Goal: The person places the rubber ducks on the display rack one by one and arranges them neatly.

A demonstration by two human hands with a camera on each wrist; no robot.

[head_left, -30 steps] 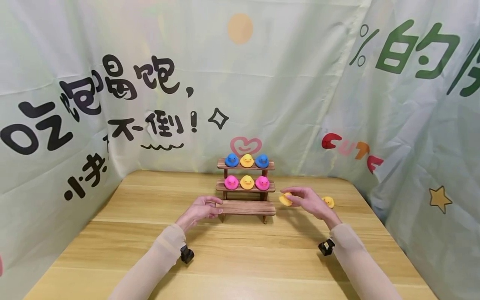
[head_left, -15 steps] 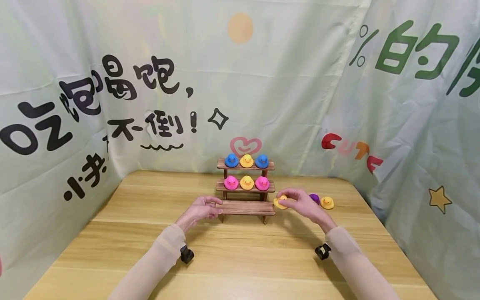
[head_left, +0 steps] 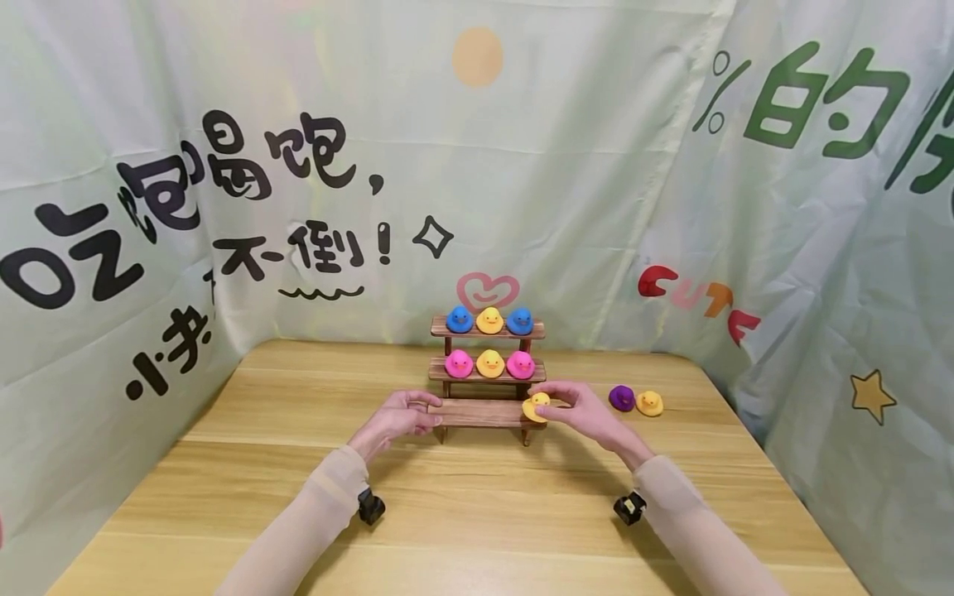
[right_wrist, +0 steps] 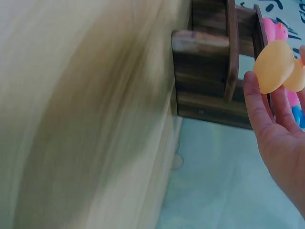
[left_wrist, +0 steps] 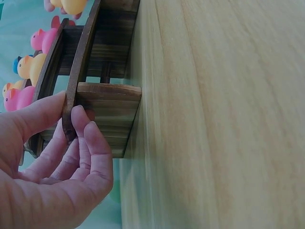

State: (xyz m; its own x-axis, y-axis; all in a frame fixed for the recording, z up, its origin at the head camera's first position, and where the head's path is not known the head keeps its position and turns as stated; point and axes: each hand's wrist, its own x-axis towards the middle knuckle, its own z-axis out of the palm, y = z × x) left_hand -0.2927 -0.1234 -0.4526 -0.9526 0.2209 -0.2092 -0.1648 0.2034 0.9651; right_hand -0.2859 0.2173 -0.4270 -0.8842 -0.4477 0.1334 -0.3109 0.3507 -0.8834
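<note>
A small three-step wooden shelf (head_left: 477, 412) stands on the table. My left hand (head_left: 398, 414) pinches the left end of its lowest step between thumb and fingers, as the left wrist view shows. My right hand (head_left: 585, 410) holds a yellow rubber duck (head_left: 535, 406) by its sides, over the right end of that same step. In the right wrist view the duck (right_wrist: 274, 67) sits between the fingertips, beyond the step's edge. Pink ducks (head_left: 459, 364) flank a yellow duck (head_left: 490, 364) on the middle step. On the top step, blue ducks (head_left: 460, 319) flank another yellow duck (head_left: 489, 320).
To the right of the shelf, a purple duck (head_left: 622, 398) and a yellow duck (head_left: 650, 403) lie side by side on the wooden table (head_left: 447, 513). A printed cloth (head_left: 566, 182) hangs behind and along both sides.
My right hand has moved left with the yellow duck, from beside the shelf to over the lowest step's right end. The purple duck has come into view. My left hand has stayed put.
</note>
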